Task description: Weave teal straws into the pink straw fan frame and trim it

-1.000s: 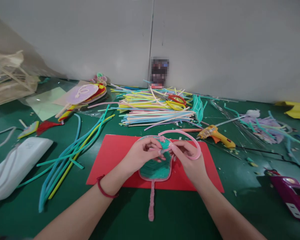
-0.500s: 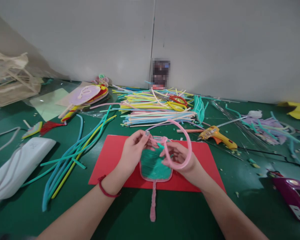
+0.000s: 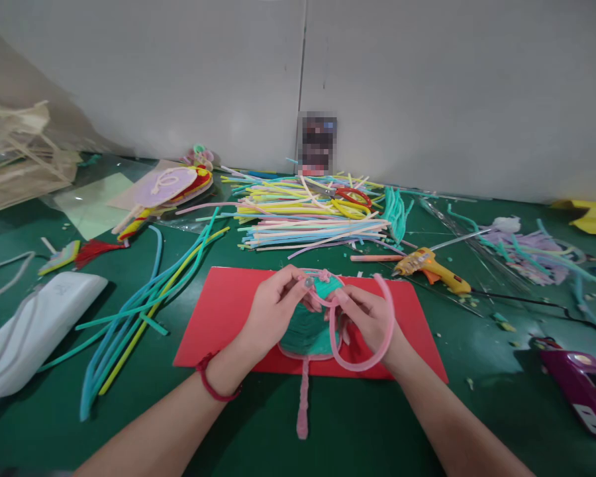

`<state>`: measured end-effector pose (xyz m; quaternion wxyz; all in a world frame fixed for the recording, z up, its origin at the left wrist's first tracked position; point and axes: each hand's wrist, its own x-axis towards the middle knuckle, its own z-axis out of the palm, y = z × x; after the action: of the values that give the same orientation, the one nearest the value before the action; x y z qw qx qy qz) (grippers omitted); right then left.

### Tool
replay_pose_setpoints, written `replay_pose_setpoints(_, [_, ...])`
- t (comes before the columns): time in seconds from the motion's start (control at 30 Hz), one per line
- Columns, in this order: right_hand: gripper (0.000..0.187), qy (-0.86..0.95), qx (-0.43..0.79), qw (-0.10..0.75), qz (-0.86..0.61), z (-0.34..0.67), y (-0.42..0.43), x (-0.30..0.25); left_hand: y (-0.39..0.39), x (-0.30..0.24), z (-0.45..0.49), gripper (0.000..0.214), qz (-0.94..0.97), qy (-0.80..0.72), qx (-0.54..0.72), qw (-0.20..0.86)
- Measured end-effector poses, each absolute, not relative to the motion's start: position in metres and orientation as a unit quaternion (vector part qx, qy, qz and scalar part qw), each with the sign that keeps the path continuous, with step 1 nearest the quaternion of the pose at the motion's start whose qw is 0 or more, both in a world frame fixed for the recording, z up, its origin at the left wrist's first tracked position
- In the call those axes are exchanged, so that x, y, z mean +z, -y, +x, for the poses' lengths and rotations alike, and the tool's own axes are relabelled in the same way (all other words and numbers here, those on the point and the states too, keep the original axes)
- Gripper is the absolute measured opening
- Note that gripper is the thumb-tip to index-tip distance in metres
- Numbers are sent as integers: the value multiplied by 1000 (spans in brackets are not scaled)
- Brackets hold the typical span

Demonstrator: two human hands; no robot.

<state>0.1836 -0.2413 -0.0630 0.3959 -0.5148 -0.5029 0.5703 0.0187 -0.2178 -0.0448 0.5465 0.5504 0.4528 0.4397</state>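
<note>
A teal fan-shaped piece [image 3: 305, 334] edged in pink, with a pink fuzzy handle [image 3: 302, 407], lies on a red sheet [image 3: 226, 311]. My left hand [image 3: 273, 308] pinches one end of a pink pipe cleaner [image 3: 377, 358] over the top of the fan. My right hand [image 3: 370, 318] grips the same pipe cleaner, which loops round it to the right and below. Both hands are closed on it, close together above the fan.
A heap of coloured pipe cleaners [image 3: 308, 215] lies behind the sheet, long teal and yellow ones [image 3: 144, 298] to its left. A yellow glue gun [image 3: 430, 268] rests at the right, a purple device [image 3: 581, 394] far right, a white device [image 3: 40, 324] far left. Finished fans [image 3: 171, 185] sit at the back left.
The pink pipe cleaner's loop has swung from above my right hand down round its right side and below it. Both hands stayed over the fan's top, shifting slightly.
</note>
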Motion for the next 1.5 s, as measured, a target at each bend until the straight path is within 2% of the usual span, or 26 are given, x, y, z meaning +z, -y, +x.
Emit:
replay_pose_setpoints(0.13, [31, 519, 566, 389, -509, 185, 241, -64, 217, -46, 19, 19, 560, -462, 433, 534])
replay_pose_setpoints(0.53, [31, 534, 539, 390, -521, 182, 239, -65, 216, -49, 19, 17, 556, -466, 435, 534])
replay_pose_setpoints(0.77, [40, 495, 554, 423, -518, 179, 237, -65, 217, -48, 22, 17, 550, -466, 424, 548])
replay_pose_setpoints(0.87, [40, 511, 543, 411, -525, 180, 237, -68, 217, -49, 21, 16, 552, -470, 420, 546])
replay_pose_setpoints(1.03, [32, 601, 454, 352, -556, 181, 242, -68, 215, -52, 19, 16, 572, -515, 408, 491])
replay_pose_setpoints(1.27, [25, 717, 197, 326, -584, 177, 248, -68, 221, -55, 17, 15, 650, -583, 368, 321])
replay_pose_setpoints(1.37, [20, 755, 123, 337, -549, 176, 250, -74, 226, -53, 19, 18, 652, -554, 382, 349])
replay_pose_setpoints(1.5, [18, 772, 73, 359, -519, 176, 251, -73, 230, -50, 25, 23, 586, -474, 426, 501])
